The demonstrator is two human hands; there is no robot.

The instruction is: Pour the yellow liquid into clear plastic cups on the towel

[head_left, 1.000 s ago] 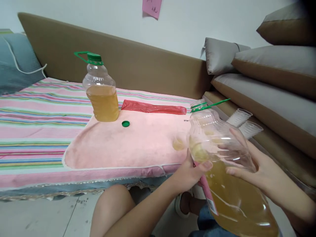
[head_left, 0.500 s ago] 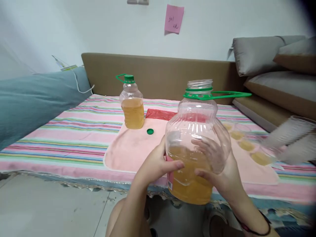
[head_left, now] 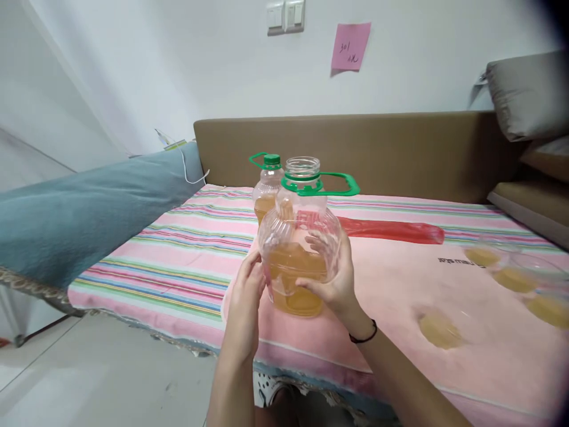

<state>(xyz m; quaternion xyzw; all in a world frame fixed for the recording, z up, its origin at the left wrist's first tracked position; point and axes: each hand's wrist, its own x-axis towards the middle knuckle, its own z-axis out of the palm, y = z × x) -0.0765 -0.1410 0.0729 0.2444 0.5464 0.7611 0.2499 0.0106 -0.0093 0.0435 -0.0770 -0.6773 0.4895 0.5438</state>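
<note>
Roughly centre frame: large clear plastic jug (head_left: 299,261), upright, no cap, green collar w/ green handle (head_left: 331,185) sticking out to the right, amber liquid filling about the lower half. Held w/ both hands above the near edge of a bed; cannot tell if its base touches the bed.

Left hand (head_left: 246,302), lower centre: grip loosely closed, fingers against the jug's left side, palm facing right. Right hand (head_left: 331,279), just right of centre: grip wrapped round the jug's right side & front, fingers spread on the clear wall. Black band (head_left: 363,337) on right wrist.

Directly behind the jug, partly hidden: smaller bottle (head_left: 267,193), green cap on, same amber liquid.

Bed w/ pink towel (head_left: 391,279) spread across centre & right; striped pink sheet (head_left: 186,237) beneath, showing at left. Red plastic bag (head_left: 391,231) lying flat, right of centre, behind the jug.

Right side of frame: clear cups (head_left: 515,276) w/ amber liquid on the towel, blurred; one more cup (head_left: 438,329) nearer, lower right.

Left: grey-blue bedding roll (head_left: 89,213). Back: brown headboard (head_left: 400,151). Top centre: pink note (head_left: 350,46) on white wall, light switch (head_left: 285,16) left of it. Upper right: grey cushions (head_left: 524,95). Lower left: pale floor (head_left: 89,379).
</note>
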